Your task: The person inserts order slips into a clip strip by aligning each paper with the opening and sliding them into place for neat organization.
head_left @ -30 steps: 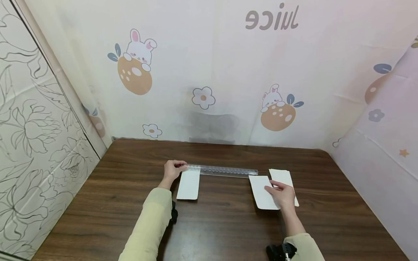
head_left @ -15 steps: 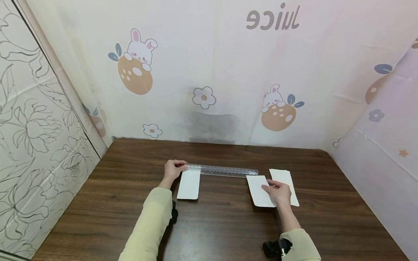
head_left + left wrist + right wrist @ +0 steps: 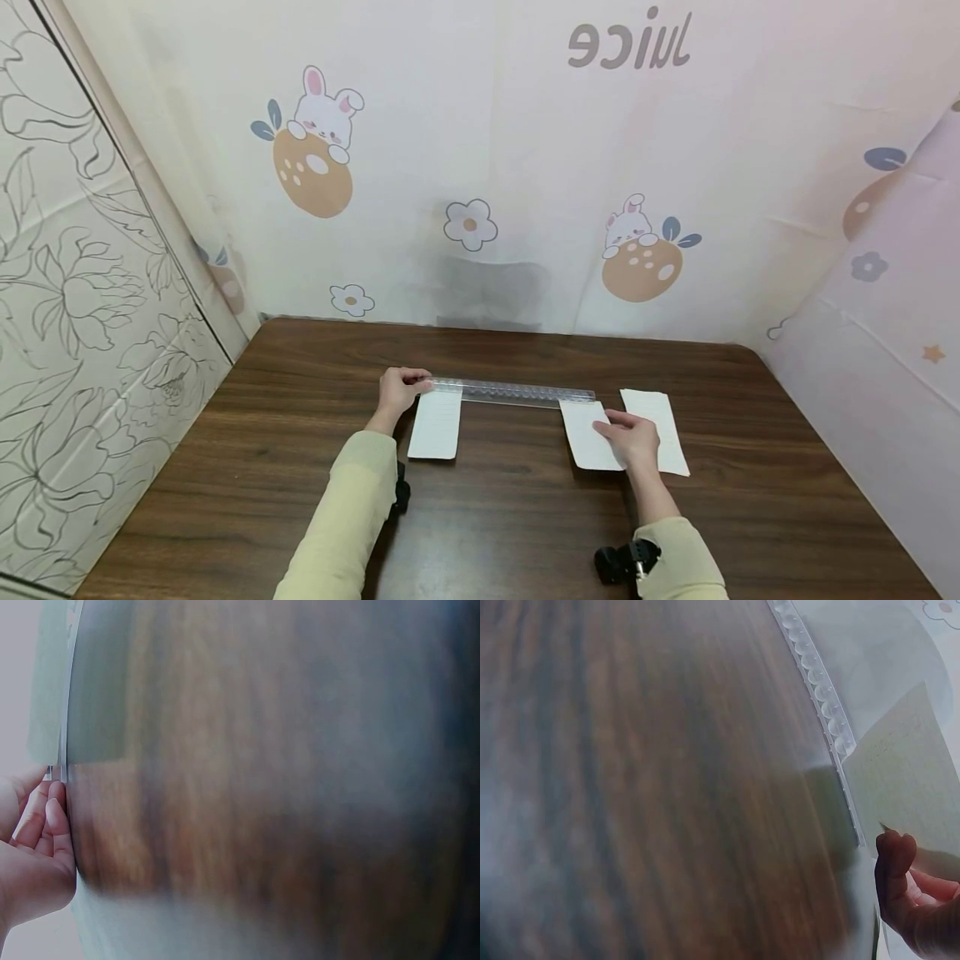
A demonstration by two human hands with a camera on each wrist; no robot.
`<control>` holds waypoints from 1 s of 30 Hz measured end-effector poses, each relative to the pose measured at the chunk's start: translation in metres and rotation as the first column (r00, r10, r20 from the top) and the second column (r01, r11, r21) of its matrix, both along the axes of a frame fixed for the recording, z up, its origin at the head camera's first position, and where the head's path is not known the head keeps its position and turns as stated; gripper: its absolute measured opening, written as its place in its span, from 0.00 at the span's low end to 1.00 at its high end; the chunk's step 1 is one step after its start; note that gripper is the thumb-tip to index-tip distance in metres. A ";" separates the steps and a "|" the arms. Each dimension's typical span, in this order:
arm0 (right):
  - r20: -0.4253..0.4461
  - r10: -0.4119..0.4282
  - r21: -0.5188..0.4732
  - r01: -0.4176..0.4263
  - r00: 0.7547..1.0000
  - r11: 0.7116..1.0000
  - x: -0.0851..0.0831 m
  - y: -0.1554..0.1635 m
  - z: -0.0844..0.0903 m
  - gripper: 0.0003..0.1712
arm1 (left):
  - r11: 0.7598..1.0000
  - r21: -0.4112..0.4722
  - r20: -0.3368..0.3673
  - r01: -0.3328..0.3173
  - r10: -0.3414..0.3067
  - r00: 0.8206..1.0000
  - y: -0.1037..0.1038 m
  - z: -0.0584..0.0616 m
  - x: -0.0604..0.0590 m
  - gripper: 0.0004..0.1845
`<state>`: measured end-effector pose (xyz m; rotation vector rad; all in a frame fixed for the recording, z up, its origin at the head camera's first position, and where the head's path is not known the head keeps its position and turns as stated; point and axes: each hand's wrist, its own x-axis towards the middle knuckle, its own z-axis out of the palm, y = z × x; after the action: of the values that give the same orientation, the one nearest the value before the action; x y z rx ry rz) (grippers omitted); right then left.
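On tabletop (image 3: 525, 517): clear ruler (image 3: 517, 392) lies btwn the two hands.
Left hand (image 3: 397, 390): fingers pinch ruler's left end; paper slip (image 3: 435, 424) just beside it.
Right hand (image 3: 633, 440): fingers flat, pressing middle slip (image 3: 587, 433) at ruler's right end; third slip (image 3: 660, 421) just right.
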<state>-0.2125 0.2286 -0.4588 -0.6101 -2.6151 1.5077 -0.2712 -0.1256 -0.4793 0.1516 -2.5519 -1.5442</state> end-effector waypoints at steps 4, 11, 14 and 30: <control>0.003 -0.009 0.003 0.009 1.000 1.000 -0.002 -0.001 0.000 0.22 | 1.000 0.006 0.004 -0.006 0.006 1.000 0.001 0.000 0.000 0.06; 0.013 -0.027 -0.018 0.027 1.000 0.999 -0.004 -0.004 0.000 0.21 | 1.000 -0.005 0.000 0.002 -0.002 1.000 0.001 0.001 0.000 0.06; 0.018 -0.033 -0.024 0.034 0.999 0.999 -0.005 -0.006 -0.001 0.21 | 1.000 -0.002 0.001 0.005 -0.005 1.000 0.001 0.002 0.000 0.06; -0.001 -0.031 -0.035 0.031 1.000 0.999 -0.012 -0.010 -0.004 0.21 | 1.000 -0.026 -0.013 -0.007 0.006 1.000 0.001 0.001 -0.003 0.06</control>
<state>-0.2246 0.2181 -0.4626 -0.6488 -2.5714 1.5469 -0.2739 -0.1249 -0.4785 0.1461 -2.5575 -1.5041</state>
